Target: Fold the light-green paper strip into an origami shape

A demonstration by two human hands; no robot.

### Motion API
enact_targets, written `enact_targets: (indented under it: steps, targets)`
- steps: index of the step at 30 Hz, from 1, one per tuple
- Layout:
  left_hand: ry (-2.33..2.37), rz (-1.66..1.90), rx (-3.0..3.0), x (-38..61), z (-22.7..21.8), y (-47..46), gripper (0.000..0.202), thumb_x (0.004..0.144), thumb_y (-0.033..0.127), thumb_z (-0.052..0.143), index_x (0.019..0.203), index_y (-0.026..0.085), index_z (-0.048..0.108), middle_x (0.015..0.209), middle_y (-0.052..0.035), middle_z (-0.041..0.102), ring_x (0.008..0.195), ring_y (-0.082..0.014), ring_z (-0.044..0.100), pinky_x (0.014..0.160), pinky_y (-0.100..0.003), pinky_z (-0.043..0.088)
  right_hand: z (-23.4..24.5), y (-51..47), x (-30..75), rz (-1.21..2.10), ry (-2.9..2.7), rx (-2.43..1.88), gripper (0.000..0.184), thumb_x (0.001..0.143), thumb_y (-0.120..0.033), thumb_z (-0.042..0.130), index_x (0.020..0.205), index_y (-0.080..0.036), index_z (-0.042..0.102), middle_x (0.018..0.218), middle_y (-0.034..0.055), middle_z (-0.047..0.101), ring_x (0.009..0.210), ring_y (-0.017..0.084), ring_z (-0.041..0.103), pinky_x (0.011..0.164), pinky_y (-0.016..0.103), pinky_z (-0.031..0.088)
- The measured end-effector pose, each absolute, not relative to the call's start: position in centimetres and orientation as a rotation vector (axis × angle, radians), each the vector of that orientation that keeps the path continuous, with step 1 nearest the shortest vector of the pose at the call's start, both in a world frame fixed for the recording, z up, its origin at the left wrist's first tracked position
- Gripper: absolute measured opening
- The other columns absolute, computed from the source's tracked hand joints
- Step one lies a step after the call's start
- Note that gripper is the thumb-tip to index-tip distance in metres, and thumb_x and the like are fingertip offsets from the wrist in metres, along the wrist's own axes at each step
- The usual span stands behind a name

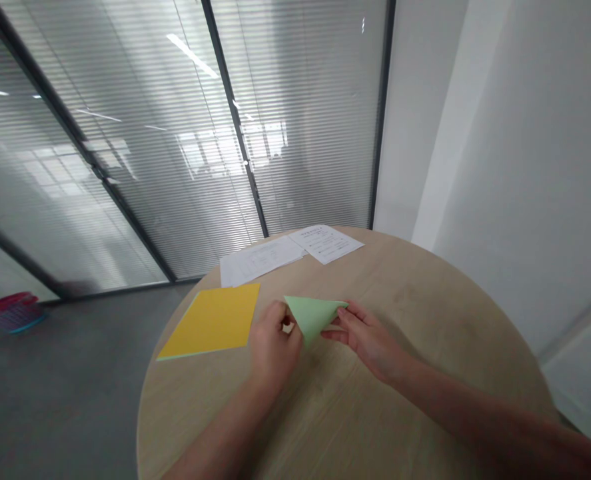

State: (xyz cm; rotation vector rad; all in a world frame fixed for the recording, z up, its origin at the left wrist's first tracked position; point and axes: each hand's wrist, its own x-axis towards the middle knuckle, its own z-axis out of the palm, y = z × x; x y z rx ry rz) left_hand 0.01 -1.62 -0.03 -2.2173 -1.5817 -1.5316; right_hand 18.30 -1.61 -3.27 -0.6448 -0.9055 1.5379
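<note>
A piece of light green paper [311,315], folded into a triangle, is held up just above the table between both hands. My left hand [276,340] grips its left side with curled fingers, the thumb near the lower point. On the other side, my right hand [362,332] pinches the right corner between thumb and fingers. The paper's underside and some left fingertips are hidden. To the left of my left hand lies a stack of coloured paper [210,320], yellow on top with a green edge showing beneath.
Printed white sheets [262,259] lie at the far side of the round wooden table [425,320]. Beyond it stands a glass partition with blinds [315,167], and a white wall rises at the right. On the floor at far left sits a red and blue basket [12,313].
</note>
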Motion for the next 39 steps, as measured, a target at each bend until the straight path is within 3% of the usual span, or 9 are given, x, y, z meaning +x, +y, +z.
enact_targets:
  steps: [5, 12, 15, 19, 27, 32, 36, 39]
  targets:
    - [-1.502, -1.511, -2.421, 0.3, 0.3, -2.1, 0.013, 0.082, 0.014, 0.054, 0.078, 0.02, 0.065, 0.069, 0.0008, 0.065, 0.058, -0.0139, 0.057, 0.057, -0.023, 0.043, -3.5, -1.5, 18.4, 1.493, -0.908, -0.678, 0.043, 0.079, -0.055, 0.082, 0.105, -0.023, 0.071, 0.108, 0.006, 0.071, 0.104, 0.025, 0.068, 0.096, 0.047, 0.055]
    - [-1.354, -1.597, -2.869, 1.6, 0.9, -3.4, 0.036, 0.09, 0.013, 0.043, 0.099, 0.022, 0.076, 0.094, -0.0059, 0.078, 0.088, -0.022, 0.072, 0.083, -0.034, 0.058, -3.1, -1.3, 18.7, 1.537, -0.788, -0.624, 0.04, 0.079, -0.048, 0.082, 0.11, -0.025, 0.072, 0.104, 0.005, 0.074, 0.104, 0.025, 0.068, 0.1, 0.046, 0.051]
    - [-1.389, -1.598, -2.988, 2.0, 1.0, -4.2, 0.037, 0.094, 0.018, 0.043, 0.11, 0.025, 0.076, 0.105, -0.0066, 0.079, 0.104, -0.0257, 0.071, 0.098, -0.042, 0.058, -3.1, -1.3, 18.8, 1.594, -0.745, -0.591, 0.043, 0.079, -0.052, 0.08, 0.111, -0.025, 0.072, 0.112, 0.0079, 0.076, 0.108, 0.027, 0.067, 0.098, 0.045, 0.049]
    - [-1.313, -1.474, -3.08, 2.1, 0.8, -4.7, 0.037, 0.098, 0.023, 0.044, 0.117, 0.028, 0.075, 0.111, -0.0075, 0.079, 0.11, -0.027, 0.071, 0.1, -0.045, 0.059, -3.2, -1.4, 18.8, 1.653, -0.712, -0.619, 0.047, 0.08, -0.058, 0.077, 0.115, -0.027, 0.072, 0.121, 0.008, 0.076, 0.113, 0.027, 0.066, 0.097, 0.042, 0.047]
    - [-0.959, -1.248, -3.059, 2.3, -0.4, -4.4, 0.063, 0.089, 0.007, 0.046, 0.149, 0.027, 0.052, 0.147, -0.0116, 0.063, 0.145, -0.0308, 0.05, 0.117, -0.053, 0.048, -3.1, -1.8, 18.7, 1.688, -0.722, -0.659, 0.051, 0.081, -0.062, 0.076, 0.116, -0.026, 0.073, 0.124, 0.0092, 0.076, 0.116, 0.029, 0.066, 0.104, 0.044, 0.045]
    - [-1.001, -1.123, -2.97, 2.1, -1.6, -4.3, 0.081, 0.084, 0.004, 0.048, 0.16, 0.029, 0.034, 0.162, -0.0102, 0.046, 0.145, -0.032, 0.051, 0.117, -0.054, 0.047, -3.0, -1.5, 18.7, 1.717, -0.722, -0.64, 0.049, 0.08, -0.061, 0.076, 0.113, -0.025, 0.074, 0.119, 0.0082, 0.077, 0.117, 0.03, 0.066, 0.106, 0.045, 0.044]
    - [-1.11, -1.236, -2.841, 1.8, -2.6, -4.0, 0.067, 0.087, 0.01, 0.049, 0.152, 0.029, 0.049, 0.146, -0.0117, 0.063, 0.133, -0.0359, 0.062, 0.111, -0.057, 0.052, -3.3, -1.4, 18.5, 1.709, -0.768, -0.632, 0.05, 0.081, -0.062, 0.074, 0.115, -0.025, 0.075, 0.118, 0.0084, 0.076, 0.118, 0.03, 0.065, 0.106, 0.044, 0.044]
    - [-1.115, -1.222, -2.871, 2.0, -2.5, -3.7, 0.065, 0.089, 0.012, 0.049, 0.152, 0.03, 0.05, 0.141, -0.0103, 0.068, 0.126, -0.0342, 0.067, 0.107, -0.053, 0.057, -3.4, -1.5, 18.4, 1.734, -0.758, -0.639, 0.052, 0.081, -0.063, 0.075, 0.116, -0.025, 0.075, 0.119, 0.009, 0.076, 0.122, 0.03, 0.063, 0.108, 0.044, 0.043]
